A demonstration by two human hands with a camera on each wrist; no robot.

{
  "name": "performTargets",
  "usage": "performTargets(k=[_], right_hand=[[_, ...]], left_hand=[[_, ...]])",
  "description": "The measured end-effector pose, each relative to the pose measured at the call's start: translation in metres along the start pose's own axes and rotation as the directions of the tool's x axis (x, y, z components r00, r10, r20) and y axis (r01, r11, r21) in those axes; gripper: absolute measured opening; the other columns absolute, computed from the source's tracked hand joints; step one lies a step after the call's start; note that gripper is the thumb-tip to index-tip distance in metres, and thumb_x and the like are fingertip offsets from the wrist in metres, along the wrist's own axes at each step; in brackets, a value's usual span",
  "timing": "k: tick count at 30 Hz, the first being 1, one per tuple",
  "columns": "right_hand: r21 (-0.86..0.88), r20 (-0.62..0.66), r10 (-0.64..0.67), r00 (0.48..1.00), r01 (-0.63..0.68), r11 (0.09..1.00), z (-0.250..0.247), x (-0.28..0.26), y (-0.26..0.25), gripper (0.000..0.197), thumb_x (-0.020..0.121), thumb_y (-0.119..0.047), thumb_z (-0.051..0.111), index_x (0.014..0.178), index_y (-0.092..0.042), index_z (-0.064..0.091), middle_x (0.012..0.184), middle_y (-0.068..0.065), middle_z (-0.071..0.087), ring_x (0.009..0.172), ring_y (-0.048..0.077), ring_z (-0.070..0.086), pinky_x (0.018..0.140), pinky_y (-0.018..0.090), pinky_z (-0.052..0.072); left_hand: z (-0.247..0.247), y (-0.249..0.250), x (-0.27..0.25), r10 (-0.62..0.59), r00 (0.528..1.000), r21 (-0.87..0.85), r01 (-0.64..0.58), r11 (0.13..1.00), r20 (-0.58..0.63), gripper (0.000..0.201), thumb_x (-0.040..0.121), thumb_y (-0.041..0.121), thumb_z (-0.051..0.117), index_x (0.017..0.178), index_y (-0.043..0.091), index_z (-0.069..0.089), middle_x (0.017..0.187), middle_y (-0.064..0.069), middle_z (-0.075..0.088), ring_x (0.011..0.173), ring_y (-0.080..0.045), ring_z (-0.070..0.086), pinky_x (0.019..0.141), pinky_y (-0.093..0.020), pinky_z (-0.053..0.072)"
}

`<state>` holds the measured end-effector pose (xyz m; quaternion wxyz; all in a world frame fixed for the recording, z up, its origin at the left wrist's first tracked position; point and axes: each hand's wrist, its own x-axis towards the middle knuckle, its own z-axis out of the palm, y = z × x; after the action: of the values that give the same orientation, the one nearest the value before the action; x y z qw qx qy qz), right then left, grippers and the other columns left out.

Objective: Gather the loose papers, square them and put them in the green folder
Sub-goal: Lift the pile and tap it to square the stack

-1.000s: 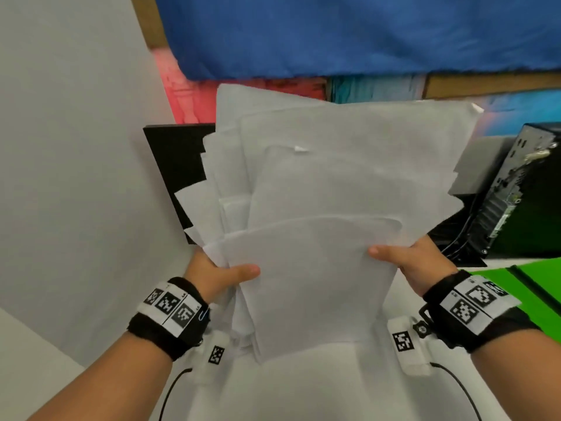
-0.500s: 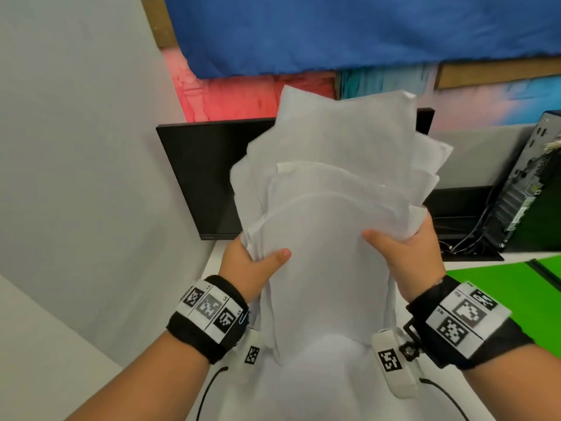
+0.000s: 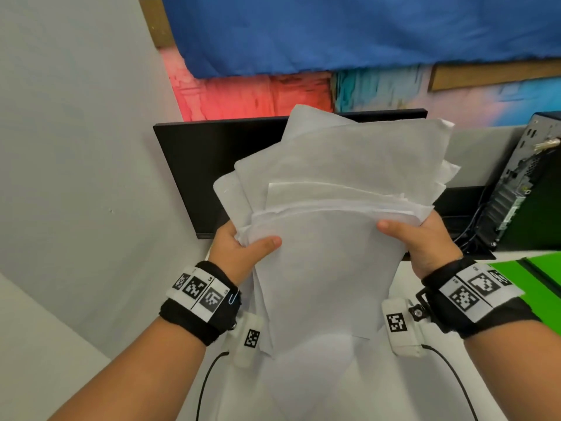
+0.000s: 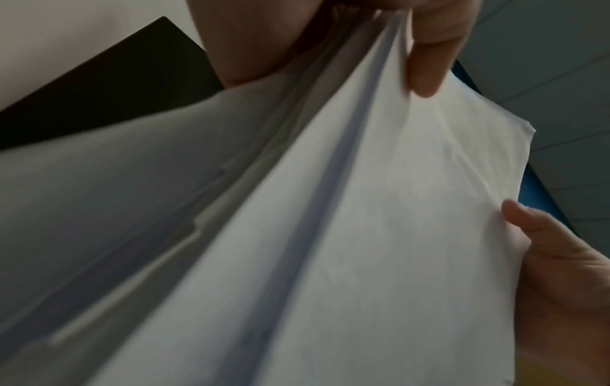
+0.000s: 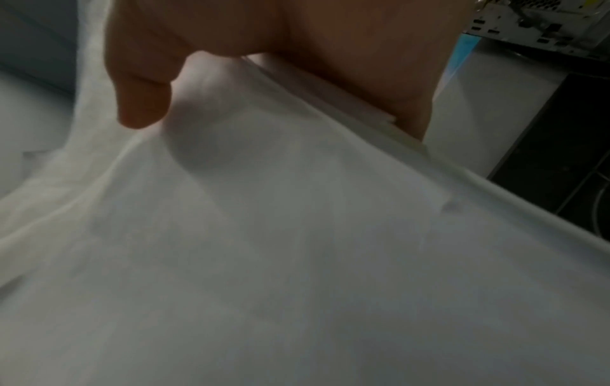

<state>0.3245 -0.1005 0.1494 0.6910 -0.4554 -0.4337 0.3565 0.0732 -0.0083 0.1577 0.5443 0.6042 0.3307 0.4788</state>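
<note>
White papers (image 3: 331, 268) narrowing from the earlier wide fan, gripped between left hand (image 3: 239, 250) and right hand (image 3: 425, 241); not yet squared, being tightened; green folder (image 3: 534, 278) lying right of right hand.

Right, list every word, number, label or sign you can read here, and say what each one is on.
No readable words or brand names in any view.
"3": perhaps a small digit by the square code markers on the left wristband; too small to be sure.
Right wristband: code patterns and tiny marks, too small to read.
Papers: blank as far as shown.
Monitor, computer case, green folder: no legible text.
</note>
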Motion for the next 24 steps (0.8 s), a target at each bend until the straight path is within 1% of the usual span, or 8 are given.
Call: performTargets(k=[3, 6, 10, 12, 15, 17, 19, 24], right_hand=[[0.016, -0.045, -0.023, 0.999, 0.023, 1.0, 0.004, 0.005, -0.001, 0.079, 0.058, -0.009, 0.081, 0.129, -0.01, 0.047, 0.114, 0.007, 0.066, 0.102, 0.02, 0.066, 0.073, 0.028, 0.056], [-0.1, -0.151, -0.042, 0.988, 0.027, 0.995, 0.023, 0.004, 0.004, 0.063, 0.069, 0.007, 0.072, 0.125, -0.011, 0.049, 0.111, 0.005, 0.064, 0.099, 0.019, 0.065, 0.081, 0.031, 0.056], [-0.127, -0.315, -0.129, 0.94, 0.093, 0.987, 0.044, -0.009, -0.002, 0.034, 0.077, 0.002, 0.066, 0.108, -0.011, 0.06, 0.09, -0.007, 0.064, 0.078, 0.002, 0.064, 0.063, 0.008, 0.052], [-0.115, -0.329, -0.187, 0.926, 0.157, 0.981, 0.046, -0.016, -0.009, 0.033, 0.078, -0.001, 0.066, 0.108, -0.012, 0.06, 0.093, -0.006, 0.066, 0.077, -0.003, 0.066, 0.061, 0.007, 0.05], [-0.077, -0.273, -0.212, 0.938, 0.199, 0.977, 0.042, -0.022, -0.004, 0.057, 0.072, -0.004, 0.073, 0.124, -0.014, 0.051, 0.11, 0.003, 0.065, 0.095, 0.01, 0.067, 0.073, 0.021, 0.055], [-0.042, -0.222, -0.163, 0.961, 0.157, 0.987, 0.035, -0.021, 0.007, 0.072, 0.064, -0.009, 0.076, 0.129, -0.016, 0.045, 0.12, 0.01, 0.062, 0.106, 0.023, 0.064, 0.082, 0.037, 0.055], [-0.017, -0.162, -0.102, 0.981, 0.101, 0.995, 0.027, -0.02, 0.018, 0.075, 0.061, -0.009, 0.078, 0.129, -0.012, 0.046, 0.121, 0.015, 0.061, 0.109, 0.03, 0.062, 0.086, 0.044, 0.053], [-0.09, -0.057, -0.034, 0.998, 0.029, 0.996, 0.012, -0.023, 0.025, 0.04, 0.066, 0.009, 0.072, 0.097, -0.016, 0.065, 0.085, -0.008, 0.075, 0.082, 0.007, 0.07, 0.069, 0.021, 0.054]], left_hand=[[0.007, 0.006, 0.001, -0.008, 1.0, -0.022, 0.008, 1.0, -0.011, 0.036, 0.066, 0.001, 0.076, 0.093, 0.021, 0.063, 0.092, -0.001, 0.069, 0.084, -0.017, 0.069, 0.07, -0.027, 0.058], [0.022, 0.009, -0.001, -0.016, 1.0, 0.058, 0.018, 0.998, -0.026, 0.029, 0.076, 0.004, 0.07, 0.085, 0.03, 0.061, 0.087, 0.004, 0.068, 0.083, -0.015, 0.066, 0.073, -0.029, 0.056], [0.031, 0.019, -0.009, 0.025, 0.999, 0.035, -0.024, 0.999, -0.044, 0.022, 0.085, 0.011, 0.061, 0.083, 0.032, 0.062, 0.078, 0.014, 0.07, 0.077, -0.006, 0.067, 0.066, -0.02, 0.054], [0.025, 0.026, -0.016, 0.066, 0.997, -0.025, -0.067, 0.997, -0.027, 0.019, 0.075, 0.017, 0.07, 0.086, 0.031, 0.063, 0.075, 0.016, 0.074, 0.076, -0.003, 0.07, 0.065, -0.019, 0.056], [0.01, 0.023, -0.019, 0.09, 0.996, 0.002, -0.09, 0.996, -0.012, 0.043, 0.053, 0.025, 0.085, 0.091, 0.027, 0.065, 0.079, 0.013, 0.075, 0.082, -0.01, 0.071, 0.064, -0.021, 0.057], [0.005, 0.016, -0.018, 0.045, 0.997, 0.028, -0.043, 0.999, -0.061, 0.049, 0.054, 0.019, 0.084, 0.1, 0.023, 0.065, 0.093, 0.004, 0.074, 0.093, -0.02, 0.069, 0.075, -0.034, 0.058], [0.005, 0.011, -0.016, 0.0, 0.993, 0.07, 0.008, 0.998, -0.118, 0.043, 0.062, 0.013, 0.079, 0.102, 0.02, 0.064, 0.098, -0.002, 0.07, 0.096, -0.023, 0.067, 0.083, -0.041, 0.056], [0.0, 0.008, -0.017, 0.01, 0.997, 0.054, -0.006, 0.999, -0.081, 0.028, 0.076, -0.007, 0.065, 0.079, 0.021, 0.067, 0.071, 0.009, 0.074, 0.073, -0.007, 0.071, 0.067, -0.023, 0.056]])
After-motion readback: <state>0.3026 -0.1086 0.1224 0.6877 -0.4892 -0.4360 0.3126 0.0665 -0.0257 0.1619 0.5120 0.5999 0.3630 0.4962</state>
